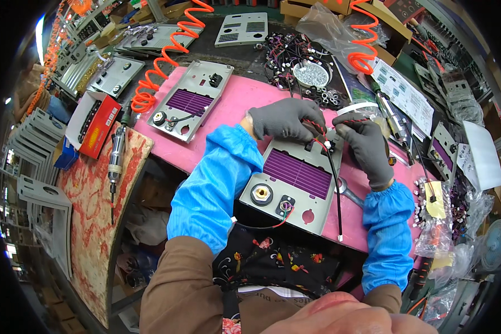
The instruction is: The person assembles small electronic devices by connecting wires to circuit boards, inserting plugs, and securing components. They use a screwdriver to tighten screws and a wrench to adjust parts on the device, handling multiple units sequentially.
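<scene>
A light grey metal panel (278, 188) with a purple grille (298, 173) lies in front of me on the pink work mat. My left hand (284, 118), in a grey glove, pinches a red-and-black wire (319, 128) over the panel's far edge. Close beside it, my gloved right hand (367, 149) has thumb and forefinger closed on the same wiring. From there a black cable (338, 209) hangs down across the panel's right side to a white connector. A brass-centred round fitting (261, 193) and a small socket with wires (285, 205) sit at the near end.
A wrench (350, 193) lies under my right forearm. Another grey panel (197, 83) rests at left, near an electric screwdriver (116, 158) and red box (93, 125). Behind are a bowl of small metal parts (310, 74) and orange coiled hoses (170, 53). Printed sheets (403, 92) lie right.
</scene>
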{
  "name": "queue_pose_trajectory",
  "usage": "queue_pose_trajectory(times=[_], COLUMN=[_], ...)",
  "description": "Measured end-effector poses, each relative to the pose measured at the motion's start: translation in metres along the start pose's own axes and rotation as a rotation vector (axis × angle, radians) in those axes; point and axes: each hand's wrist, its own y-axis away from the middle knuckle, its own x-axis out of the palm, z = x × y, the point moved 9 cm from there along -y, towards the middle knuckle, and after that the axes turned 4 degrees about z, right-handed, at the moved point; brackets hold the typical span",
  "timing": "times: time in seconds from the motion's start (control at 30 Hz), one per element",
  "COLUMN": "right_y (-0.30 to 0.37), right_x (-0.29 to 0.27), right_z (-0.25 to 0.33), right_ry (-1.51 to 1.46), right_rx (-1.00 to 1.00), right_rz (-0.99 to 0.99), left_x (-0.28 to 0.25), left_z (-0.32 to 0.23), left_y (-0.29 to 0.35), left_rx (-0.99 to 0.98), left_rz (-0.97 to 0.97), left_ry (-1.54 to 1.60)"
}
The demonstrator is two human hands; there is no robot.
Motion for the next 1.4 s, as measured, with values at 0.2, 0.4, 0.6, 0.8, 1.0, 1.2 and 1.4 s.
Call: queue_pose_trajectory(times=[0.2, 0.4, 0.6, 0.8, 1.0, 1.2, 1.4], right_y=[0.0, -0.001, -0.001, -0.001, 0.0, 0.002, 0.003], right_x=[0.004, 0.003, 0.004, 0.003, 0.004, 0.007, 0.008], right_z=[-0.002, -0.003, -0.003, -0.006, -0.003, -0.002, -0.002], right_ry=[0.003, 0.037, 0.036, 0.033, 0.054, 0.061, -0.021], right_rx=[0.054, 0.05, 0.03, 0.051, 0.067, 0.096, 0.024], right_rz=[0.013, -0.005, 0.0, -0.002, -0.01, 0.004, -0.001], left_x=[0.001, 0.003, 0.005, 0.006, 0.007, 0.008, 0.008], left_z=[0.008, 0.01, 0.014, 0.013, 0.013, 0.013, 0.01], left_y=[0.003, -0.002, -0.001, -0.001, -0.001, 0.002, 0.003], left_rx=[-0.051, -0.084, -0.061, -0.073, -0.101, -0.136, -0.099], left_rz=[-0.065, -0.07, -0.052, -0.09, -0.075, -0.063, -0.089], left_ry=[-0.011, 0.014, -0.094, -0.203, -0.196, -0.145, -0.127])
